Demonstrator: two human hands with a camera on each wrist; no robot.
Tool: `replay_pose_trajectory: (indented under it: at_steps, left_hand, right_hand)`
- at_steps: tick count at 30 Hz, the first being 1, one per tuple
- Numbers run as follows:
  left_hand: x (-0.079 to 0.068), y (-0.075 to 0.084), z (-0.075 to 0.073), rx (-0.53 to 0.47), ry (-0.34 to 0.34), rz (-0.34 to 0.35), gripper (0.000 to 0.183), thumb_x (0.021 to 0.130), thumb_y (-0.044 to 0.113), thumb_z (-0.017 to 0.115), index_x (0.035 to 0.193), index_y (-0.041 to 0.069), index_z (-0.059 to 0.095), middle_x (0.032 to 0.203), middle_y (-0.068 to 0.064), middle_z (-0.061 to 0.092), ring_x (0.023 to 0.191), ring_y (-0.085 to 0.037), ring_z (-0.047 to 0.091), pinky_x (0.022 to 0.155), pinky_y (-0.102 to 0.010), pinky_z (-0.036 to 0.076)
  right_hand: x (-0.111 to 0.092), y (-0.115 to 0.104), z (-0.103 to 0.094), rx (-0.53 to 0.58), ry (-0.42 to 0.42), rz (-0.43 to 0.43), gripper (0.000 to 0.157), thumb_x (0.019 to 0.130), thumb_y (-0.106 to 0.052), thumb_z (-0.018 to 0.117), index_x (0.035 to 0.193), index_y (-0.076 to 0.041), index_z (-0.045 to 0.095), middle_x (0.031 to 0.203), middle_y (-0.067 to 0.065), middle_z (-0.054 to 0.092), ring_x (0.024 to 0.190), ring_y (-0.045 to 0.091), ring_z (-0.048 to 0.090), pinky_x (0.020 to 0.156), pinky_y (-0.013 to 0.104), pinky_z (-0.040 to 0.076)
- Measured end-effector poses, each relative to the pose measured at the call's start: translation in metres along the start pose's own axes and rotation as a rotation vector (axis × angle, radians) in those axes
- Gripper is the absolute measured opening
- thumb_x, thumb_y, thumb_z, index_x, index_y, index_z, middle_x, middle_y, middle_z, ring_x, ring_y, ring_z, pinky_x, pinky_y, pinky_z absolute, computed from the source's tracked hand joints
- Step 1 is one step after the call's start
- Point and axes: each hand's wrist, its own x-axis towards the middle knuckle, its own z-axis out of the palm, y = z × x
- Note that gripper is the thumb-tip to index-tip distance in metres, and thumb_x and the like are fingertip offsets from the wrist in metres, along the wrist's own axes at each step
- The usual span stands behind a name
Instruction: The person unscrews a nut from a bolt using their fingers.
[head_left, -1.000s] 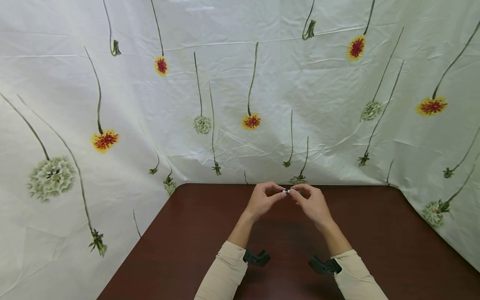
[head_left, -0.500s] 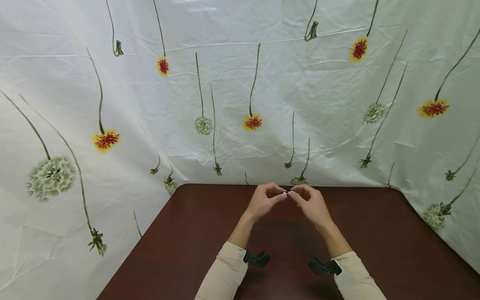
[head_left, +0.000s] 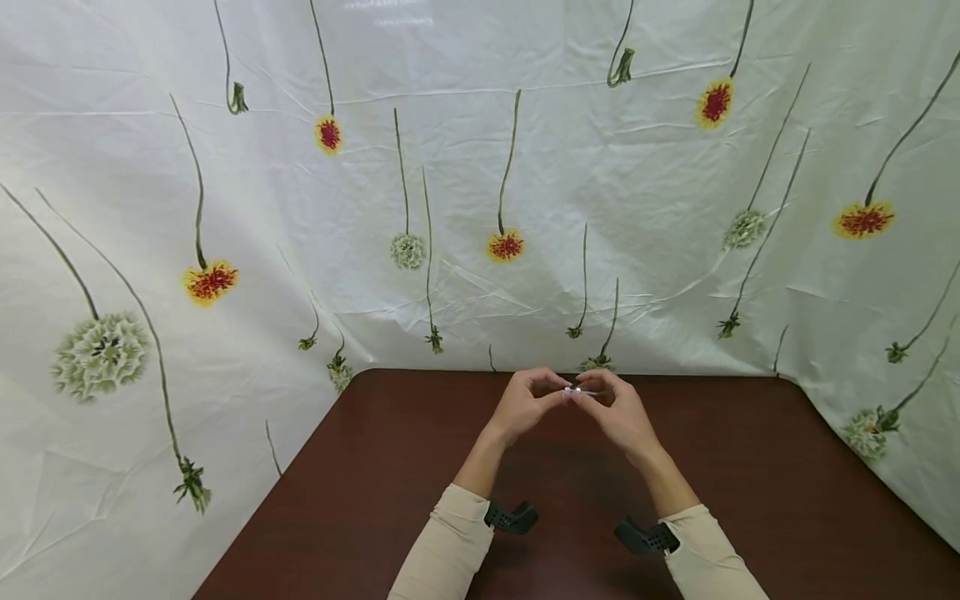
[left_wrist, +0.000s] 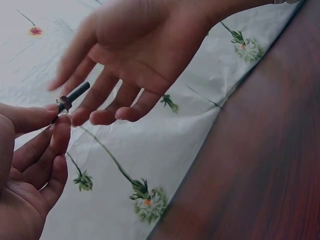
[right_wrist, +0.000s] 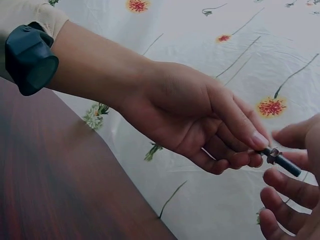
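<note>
A dark threaded bolt carries a shiny metal nut partway along its length. My left hand pinches one end of the bolt between thumb and fingertips, which hide that end. The other threaded end points toward my right hand. In both wrist views, the right fingers are spread and loosely bent around the free end, with gaps showing between them and the bolt. Both hands are raised over the far part of the table in the head view, where the bolt looks very small.
Beneath the hands is a dark reddish-brown table with rounded far corners. A white flower-printed cloth hangs behind it and along its sides. Dark wrist-camera mounts sit on both sleeves.
The right thumb and fingertips have shifted slightly left and down beside the bolt. The left hand stays almost still, keeping its pinch.
</note>
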Motion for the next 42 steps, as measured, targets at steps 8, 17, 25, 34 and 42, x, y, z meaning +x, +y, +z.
replay_pose_trajectory:
  at_steps: [8,17,25,34,42]
  left_hand:
    - [-0.002,0.002,0.0,0.001,-0.013,0.009,0.013,0.096,0.0,0.072,0.108,-0.006,0.074,0.096,-0.019,0.074,0.09,-0.036,0.071,0.077,-0.031,0.056]
    - [-0.002,-0.005,0.0,-0.011,0.025,0.018,0.011,0.095,0.005,0.076,0.104,0.0,0.077,0.09,-0.009,0.075,0.085,-0.03,0.071,0.076,-0.032,0.056]
    - [-0.002,-0.003,-0.003,-0.015,0.025,0.014,0.011,0.095,0.005,0.075,0.104,0.0,0.077,0.091,-0.01,0.075,0.088,-0.037,0.07,0.077,-0.035,0.056]
    - [0.001,-0.001,-0.004,0.008,0.017,-0.004,0.014,0.095,0.0,0.073,0.107,-0.006,0.075,0.096,-0.02,0.074,0.09,-0.036,0.071,0.079,-0.039,0.057]
    - [-0.005,0.027,-0.007,-0.001,-0.008,0.029,0.012,0.095,-0.004,0.071,0.106,-0.01,0.073,0.096,-0.023,0.073,0.088,-0.034,0.071,0.08,-0.044,0.057]
  right_hand:
    - [-0.001,0.004,0.005,-0.012,0.047,-0.01,0.021,0.101,-0.02,0.072,0.112,-0.002,0.073,0.106,0.011,0.07,0.095,0.031,0.063,0.079,0.037,0.051]
    - [-0.002,0.005,0.006,0.033,0.067,0.031,0.027,0.101,-0.017,0.071,0.121,0.0,0.068,0.105,0.015,0.07,0.097,0.039,0.066,0.081,0.044,0.056]
    - [0.0,0.004,0.004,0.006,0.044,-0.003,0.018,0.101,-0.016,0.071,0.111,-0.001,0.072,0.108,0.013,0.07,0.096,0.033,0.065,0.079,0.039,0.055]
    - [0.001,0.002,0.003,0.038,0.03,0.042,0.031,0.103,-0.019,0.068,0.125,0.003,0.068,0.108,0.017,0.072,0.099,0.036,0.067,0.081,0.042,0.057]
    - [0.004,0.003,0.004,0.052,0.041,-0.018,0.018,0.1,-0.013,0.072,0.111,0.001,0.073,0.105,0.013,0.071,0.098,0.032,0.066,0.082,0.044,0.055]
